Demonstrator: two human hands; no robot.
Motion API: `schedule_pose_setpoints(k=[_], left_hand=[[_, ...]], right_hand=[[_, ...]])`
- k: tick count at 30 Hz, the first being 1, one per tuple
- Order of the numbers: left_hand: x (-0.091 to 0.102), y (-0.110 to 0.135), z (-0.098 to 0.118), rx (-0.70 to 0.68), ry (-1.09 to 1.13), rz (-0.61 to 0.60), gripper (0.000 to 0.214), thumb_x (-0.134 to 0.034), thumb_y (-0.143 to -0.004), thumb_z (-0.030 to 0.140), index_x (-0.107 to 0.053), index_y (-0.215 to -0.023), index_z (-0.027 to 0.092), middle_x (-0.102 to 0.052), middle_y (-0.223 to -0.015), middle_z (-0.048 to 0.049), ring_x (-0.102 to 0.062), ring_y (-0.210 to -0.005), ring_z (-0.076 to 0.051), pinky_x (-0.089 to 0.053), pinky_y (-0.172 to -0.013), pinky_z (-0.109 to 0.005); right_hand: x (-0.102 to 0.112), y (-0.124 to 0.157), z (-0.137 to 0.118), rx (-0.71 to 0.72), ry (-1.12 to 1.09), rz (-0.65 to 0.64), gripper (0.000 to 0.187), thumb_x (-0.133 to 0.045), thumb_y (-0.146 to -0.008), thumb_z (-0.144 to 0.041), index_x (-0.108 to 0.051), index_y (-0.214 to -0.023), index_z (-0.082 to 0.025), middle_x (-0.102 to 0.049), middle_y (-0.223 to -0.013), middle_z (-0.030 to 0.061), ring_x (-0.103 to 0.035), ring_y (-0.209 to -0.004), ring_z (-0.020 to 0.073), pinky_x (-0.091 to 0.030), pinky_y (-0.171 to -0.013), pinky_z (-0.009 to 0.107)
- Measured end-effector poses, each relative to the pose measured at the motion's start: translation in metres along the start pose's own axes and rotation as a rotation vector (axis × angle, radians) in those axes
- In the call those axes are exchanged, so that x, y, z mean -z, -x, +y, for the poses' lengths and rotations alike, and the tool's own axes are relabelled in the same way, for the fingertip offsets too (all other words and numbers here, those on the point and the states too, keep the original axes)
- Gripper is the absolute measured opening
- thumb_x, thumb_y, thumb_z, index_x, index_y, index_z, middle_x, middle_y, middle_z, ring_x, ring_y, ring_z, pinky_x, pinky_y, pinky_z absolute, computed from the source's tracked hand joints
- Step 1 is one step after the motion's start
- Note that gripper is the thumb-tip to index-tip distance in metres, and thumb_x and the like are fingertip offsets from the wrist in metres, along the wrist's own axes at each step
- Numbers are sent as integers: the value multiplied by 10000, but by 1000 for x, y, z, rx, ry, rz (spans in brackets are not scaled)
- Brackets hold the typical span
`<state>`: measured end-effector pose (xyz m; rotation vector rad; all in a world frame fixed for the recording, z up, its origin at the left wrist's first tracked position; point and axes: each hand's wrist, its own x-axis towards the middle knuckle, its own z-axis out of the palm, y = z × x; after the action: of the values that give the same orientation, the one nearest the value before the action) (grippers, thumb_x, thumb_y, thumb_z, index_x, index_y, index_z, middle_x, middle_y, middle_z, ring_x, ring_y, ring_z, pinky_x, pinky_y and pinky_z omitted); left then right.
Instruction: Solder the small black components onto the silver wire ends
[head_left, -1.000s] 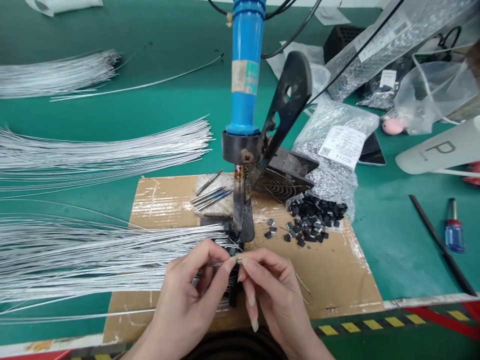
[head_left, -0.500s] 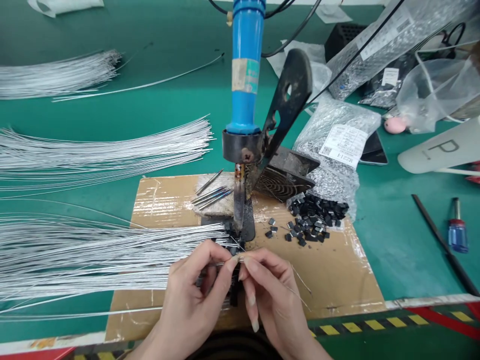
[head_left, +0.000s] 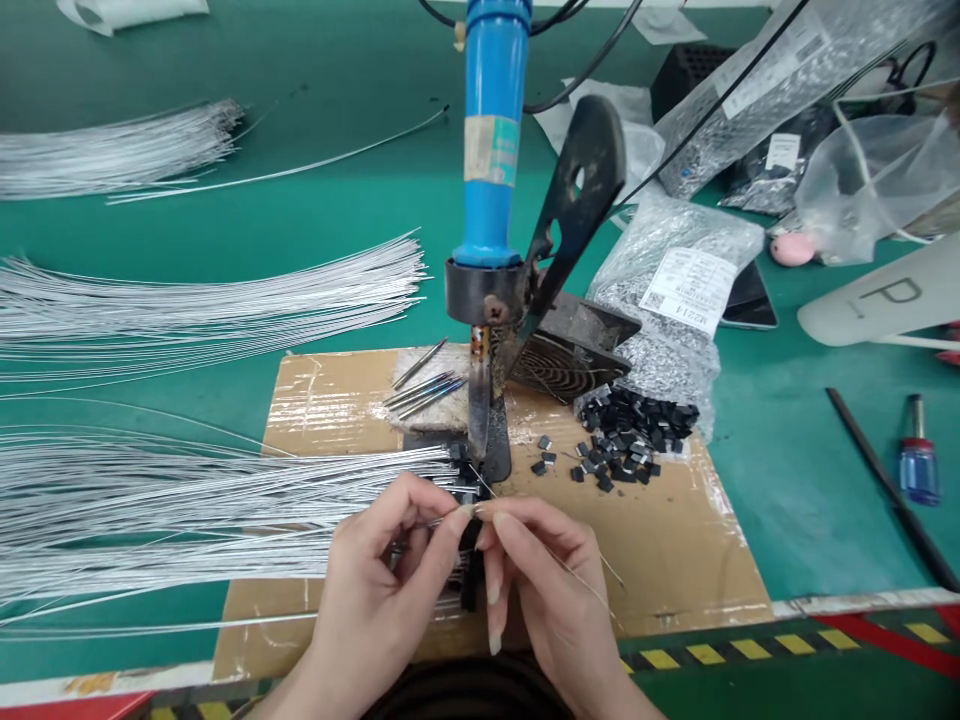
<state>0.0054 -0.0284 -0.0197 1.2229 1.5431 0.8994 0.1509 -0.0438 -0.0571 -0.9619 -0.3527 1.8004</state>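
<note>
My left hand (head_left: 379, 590) and my right hand (head_left: 544, 585) meet fingertip to fingertip over the cardboard sheet (head_left: 675, 560), just in front of the tip of the blue-handled soldering iron (head_left: 491, 150) in its black stand. Both pinch something small: the left holds the end of a thin silver wire from the near wire bundle (head_left: 187, 500), and the right pinches a fine wire (head_left: 577, 580) that trails back to the right. A small black part sits between the fingertips, mostly hidden. A pile of small black components (head_left: 630, 435) lies to the right of the iron.
More silver wire bundles (head_left: 202, 305) lie fanned on the green mat at left and far left. Plastic bags of parts (head_left: 675, 300) crowd the back right. A blue screwdriver (head_left: 919, 465) and a black rod (head_left: 889, 490) lie at right. The bench edge has yellow-black tape (head_left: 750, 650).
Both hands have crept slightly up toward the iron's tip, still pinched together; the right fingers have shifted a little on the fine wire. Nothing else has moved.
</note>
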Motion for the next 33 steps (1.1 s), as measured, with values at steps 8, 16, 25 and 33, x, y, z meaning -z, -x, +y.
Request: schedule_pose_setpoints(k=[8, 16, 25, 33], left_hand=[[-1, 2, -1, 13, 6, 7, 182, -692, -949, 300, -688, -796, 202, -626, -676, 23, -504, -547, -107, -339, -510, -245], [2, 3, -5, -45, -62, -18, 188, -662, -987, 298, -682, -821, 213, -659, -718, 13, -542, -585, -114, -376, -532, -248], [5, 2, -13, -187, -177, -59, 155, -629, -1018, 241, -667, -868, 230, -661, -694, 34, -541, -556, -108, -391, -502, -221], [7, 1, -12, -232, -234, -96, 148, -629, -1010, 207, -649, -867, 241, -599, -656, 59, -448, -501, -105, -361, -484, -229]], right_hand=[[-8, 2, -6, 50, 119, 62, 202, -834, -897, -372, -830, -867, -172, -659, -525, -25, -613, -400, 92, -531, -431, 177], [-5, 2, -3, 74, 94, 31, 165, -814, -924, -335, -820, -857, -184, -679, -580, -30, -619, -407, 68, -534, -435, 149], [1, 0, 0, 62, 49, -16, 147, -814, -925, -312, -805, -859, -181, -696, -629, -29, -613, -380, 56, -505, -401, 128], [8, -7, -20, -82, 116, -90, 262, -858, -877, -362, -767, -749, -153, -654, -493, -35, -586, -342, 63, -439, -380, 124]])
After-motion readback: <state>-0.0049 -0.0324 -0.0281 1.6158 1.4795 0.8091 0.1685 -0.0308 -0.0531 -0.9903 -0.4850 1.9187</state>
